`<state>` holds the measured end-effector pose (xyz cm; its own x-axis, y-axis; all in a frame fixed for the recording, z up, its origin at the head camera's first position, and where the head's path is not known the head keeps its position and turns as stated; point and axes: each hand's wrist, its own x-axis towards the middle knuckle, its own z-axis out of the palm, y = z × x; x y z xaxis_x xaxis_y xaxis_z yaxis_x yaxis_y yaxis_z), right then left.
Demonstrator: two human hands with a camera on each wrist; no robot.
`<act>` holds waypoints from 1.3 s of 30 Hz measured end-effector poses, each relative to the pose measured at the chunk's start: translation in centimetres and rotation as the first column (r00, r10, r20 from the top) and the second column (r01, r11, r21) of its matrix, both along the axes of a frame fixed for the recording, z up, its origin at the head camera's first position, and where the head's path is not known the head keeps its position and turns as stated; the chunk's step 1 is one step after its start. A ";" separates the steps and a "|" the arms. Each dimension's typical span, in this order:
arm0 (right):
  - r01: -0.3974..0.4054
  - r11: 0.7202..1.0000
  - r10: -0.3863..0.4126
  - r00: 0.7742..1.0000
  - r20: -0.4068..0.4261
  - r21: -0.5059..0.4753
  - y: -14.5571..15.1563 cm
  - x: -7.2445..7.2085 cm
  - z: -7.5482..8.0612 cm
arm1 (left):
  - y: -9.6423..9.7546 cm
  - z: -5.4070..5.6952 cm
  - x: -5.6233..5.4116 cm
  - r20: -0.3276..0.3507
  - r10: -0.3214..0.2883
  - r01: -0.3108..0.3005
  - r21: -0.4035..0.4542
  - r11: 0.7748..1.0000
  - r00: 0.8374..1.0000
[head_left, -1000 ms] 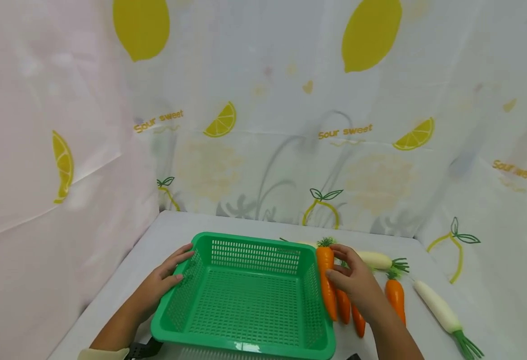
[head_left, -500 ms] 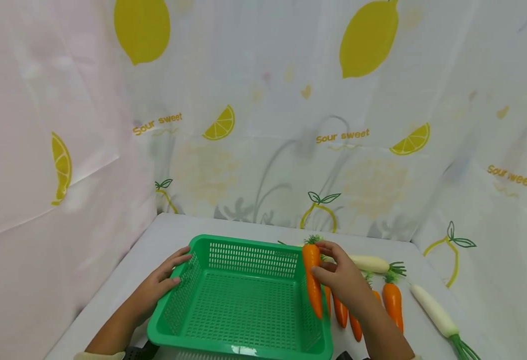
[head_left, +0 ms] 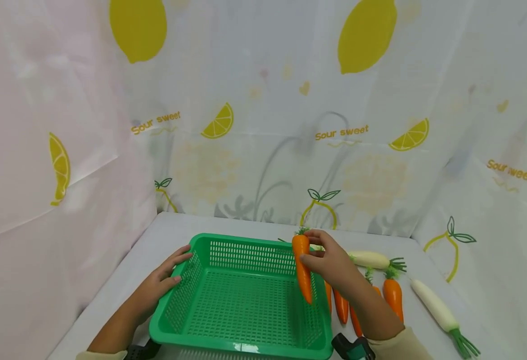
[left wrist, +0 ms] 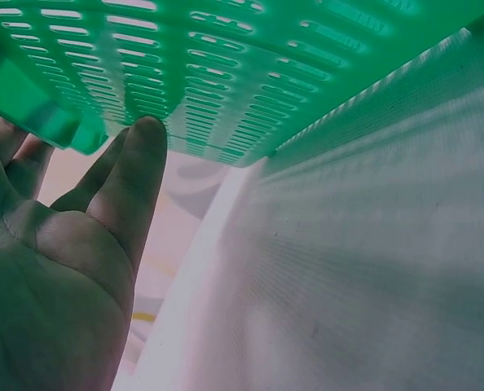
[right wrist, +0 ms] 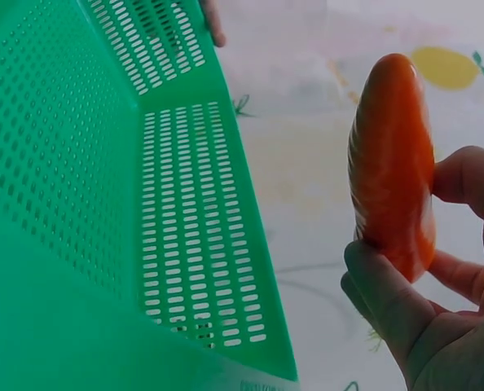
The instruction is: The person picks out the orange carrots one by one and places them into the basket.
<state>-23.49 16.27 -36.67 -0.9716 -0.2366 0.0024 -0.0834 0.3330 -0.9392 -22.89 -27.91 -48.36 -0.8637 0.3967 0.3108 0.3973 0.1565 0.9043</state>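
My right hand (head_left: pixel 333 262) pinches an orange carrot (head_left: pixel 302 267) between thumb and fingers near its leafy top. In the head view the carrot hangs point down, overlapping the right end of a green plastic basket (head_left: pixel 240 347). The right wrist view shows the carrot (right wrist: pixel 395 155) beside the basket's slotted wall (right wrist: pixel 197 220), its blunt tip towards the camera. On the basket's left side lies my left hand (head_left: pixel 157 285), fingers extended, fingertips at the rim. In the left wrist view the left hand's thumb (left wrist: pixel 136 179) touches the outer wall from below the rim.
Right of the basket lie several more carrots (head_left: pixel 393 299), partly hidden by the right forearm. A white radish (head_left: pixel 371 260) lies behind them, and another white radish (head_left: pixel 436 306) lies at the far right. A lemon-print curtain (head_left: pixel 263 165) encloses the white table (head_left: pixel 177 225).
The right hand has carried the carrot left from outside the basket's right rim to over its right end, raising it a little. The left hand stays at the basket's left rim.
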 end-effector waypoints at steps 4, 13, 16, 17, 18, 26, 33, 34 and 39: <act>-0.023 1.000 0.023 1.000 -0.001 -0.002 -0.6 -0.3 0.2 | 0.0 0.0 0.2 -0.013 0.006 -0.006 -0.005 1.000 1.000; -0.044 0.999 0.044 0.999 0.003 0.011 -2.1 -1.1 0.7 | 0.1 0.2 0.4 -0.007 0.006 -0.006 0.007 1.000 1.000; -0.043 0.999 0.043 0.999 0.000 0.007 -2.5 -1.3 1.0 | 0.0 0.1 0.3 0.003 0.008 -0.008 0.004 1.000 1.000; -0.044 0.999 0.044 0.999 -0.004 0.004 -2.6 -1.4 1.1 | 0.0 0.1 0.2 0.001 0.008 -0.008 0.002 1.000 1.000; -0.047 0.999 0.047 0.999 -0.008 0.003 -2.7 -1.4 1.1 | 0.0 0.1 0.2 0.000 0.008 -0.008 0.001 1.000 1.000; -0.083 0.997 0.083 0.996 -0.019 0.005 -3.8 -1.9 1.0 | 0.1 0.2 0.2 -0.026 -0.006 0.006 -0.002 1.000 1.000; -0.102 0.994 0.103 0.994 -0.036 0.031 -4.8 -2.1 1.0 | 0.1 0.3 0.2 -0.026 0.000 0.000 -0.001 1.000 1.000; -0.104 0.994 0.105 0.994 -0.034 0.033 -4.9 -2.1 0.9 | 0.1 0.3 0.2 -0.024 0.001 -0.001 -0.003 1.000 1.000; -0.140 0.990 0.140 0.990 -0.018 0.028 -6.0 -2.4 0.6 | 0.0 0.2 0.2 -0.020 0.004 -0.004 -0.015 1.000 1.000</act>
<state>-25.89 10.31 -36.06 -0.9287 -0.3705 0.0137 -0.1500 0.3417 -0.9278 -22.67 -27.87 -48.20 -0.8589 0.3981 0.3223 0.4148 0.1714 0.8936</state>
